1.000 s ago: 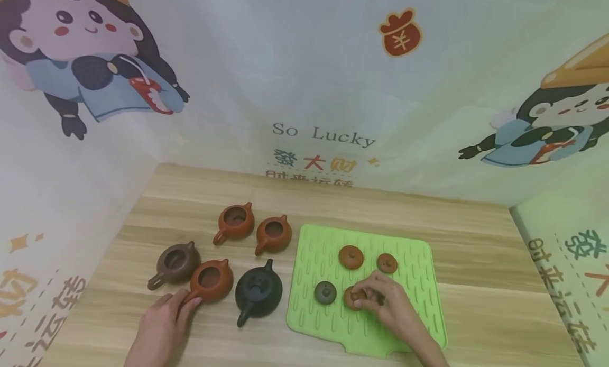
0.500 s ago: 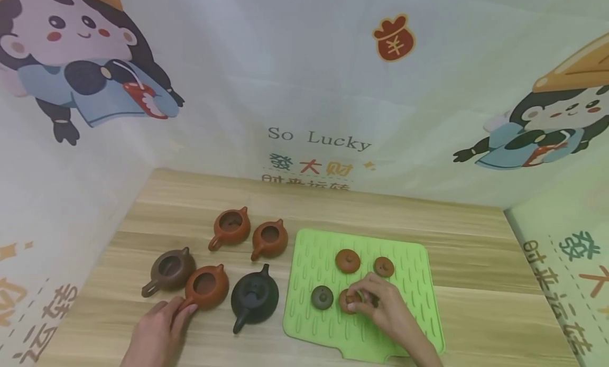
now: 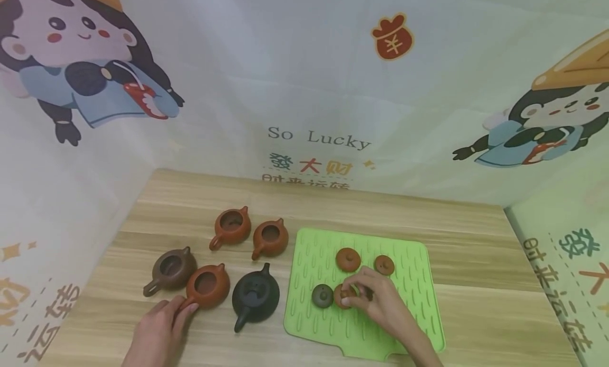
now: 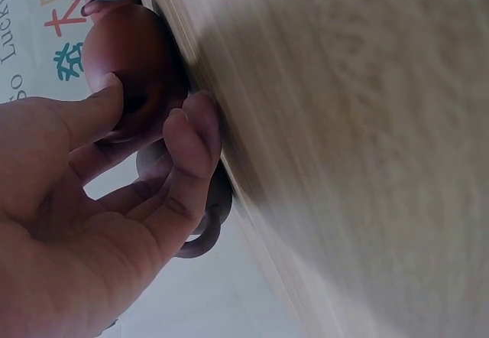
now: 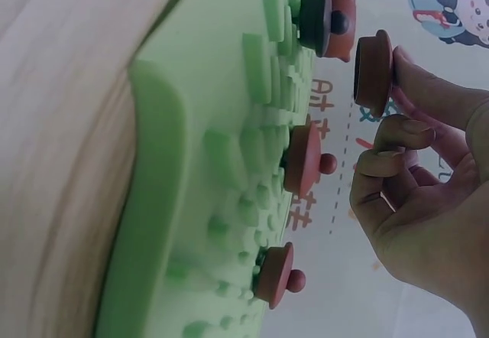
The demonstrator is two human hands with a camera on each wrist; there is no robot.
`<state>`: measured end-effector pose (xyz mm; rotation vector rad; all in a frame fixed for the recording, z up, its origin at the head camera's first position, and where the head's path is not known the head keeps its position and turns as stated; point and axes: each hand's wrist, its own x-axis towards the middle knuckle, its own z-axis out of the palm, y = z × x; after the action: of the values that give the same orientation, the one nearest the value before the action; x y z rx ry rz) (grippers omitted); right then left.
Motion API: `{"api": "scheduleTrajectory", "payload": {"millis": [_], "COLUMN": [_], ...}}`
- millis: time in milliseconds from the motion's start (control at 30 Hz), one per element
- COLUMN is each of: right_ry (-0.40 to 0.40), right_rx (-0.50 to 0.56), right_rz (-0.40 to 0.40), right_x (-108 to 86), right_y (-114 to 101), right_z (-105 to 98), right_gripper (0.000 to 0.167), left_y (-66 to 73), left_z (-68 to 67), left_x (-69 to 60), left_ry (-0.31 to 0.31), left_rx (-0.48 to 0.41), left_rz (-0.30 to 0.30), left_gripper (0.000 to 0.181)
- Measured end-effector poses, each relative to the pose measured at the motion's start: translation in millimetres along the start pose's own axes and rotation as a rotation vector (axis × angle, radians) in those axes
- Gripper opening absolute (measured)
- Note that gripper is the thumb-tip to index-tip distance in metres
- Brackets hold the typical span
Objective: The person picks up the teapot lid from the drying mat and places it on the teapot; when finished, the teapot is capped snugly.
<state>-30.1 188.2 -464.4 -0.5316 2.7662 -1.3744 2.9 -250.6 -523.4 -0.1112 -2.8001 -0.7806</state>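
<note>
My left hand (image 3: pixel 159 327) pinches the handle of an orange-brown clay teapot (image 3: pixel 208 287), which stands lidless on the table. In the left wrist view, thumb and fingers close round the handle of that teapot (image 4: pixel 134 43). Over the green mat, my right hand (image 3: pixel 380 298) holds an orange-brown teapot lid (image 3: pixel 343 297) by its knob. The right wrist view shows this lid (image 5: pixel 374 73) raised clear of the mat, hollow side facing down to it. A dark lid (image 3: pixel 322 296) lies just left of it, and two more orange-brown lids, a larger one (image 3: pixel 348 259) and a smaller one (image 3: pixel 384 265), lie behind.
A black teapot (image 3: pixel 256 296) stands between the held teapot and the green mat (image 3: pixel 304 322). A dark brown teapot (image 3: pixel 173 270) is close on the left. Two lidless orange-brown teapots (image 3: pixel 231 227) stand farther back. A printed cloth (image 3: pixel 314 92) walls the table.
My right hand has lifted the orange-brown lid from the mat and shifted it slightly left, towards the dark lid. The left hand keeps its grip on the teapot handle. The head view tilted a little.
</note>
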Motion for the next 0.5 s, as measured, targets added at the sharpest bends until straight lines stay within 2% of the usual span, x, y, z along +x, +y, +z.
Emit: {"api": "scheduleTrajectory", "payload": {"millis": [100, 267, 367, 500], "right_ry": [-0.005, -0.032, -0.043, -0.045], "right_rx": [0.006, 0.034, 0.033, 0.034], "right_rz": [-0.003, -0.004, -0.003, -0.015], "right_x": [3.3, 9.0, 11.4, 13.8], "right_y": [-2.7, -9.7, -13.1, -15.8], "right_z": [1.0, 4.1, 7.4, 11.0], "right_gripper": [0.02, 0.02, 0.019, 0.02], "left_y": [8.5, 23.2, 24.3, 18.2], "left_z": [-5.3, -17.6, -18.9, -13.7], "left_x": [1.9, 5.0, 4.8, 2.8], "left_ry": [0.009, -0.039, -0.051, -0.037], "left_rx": [0.011, 0.016, 0.017, 0.009], "left_rz": [-0.003, -0.03, -0.042, -0.045], "left_gripper": [0.026, 0.019, 0.017, 0.019]}}
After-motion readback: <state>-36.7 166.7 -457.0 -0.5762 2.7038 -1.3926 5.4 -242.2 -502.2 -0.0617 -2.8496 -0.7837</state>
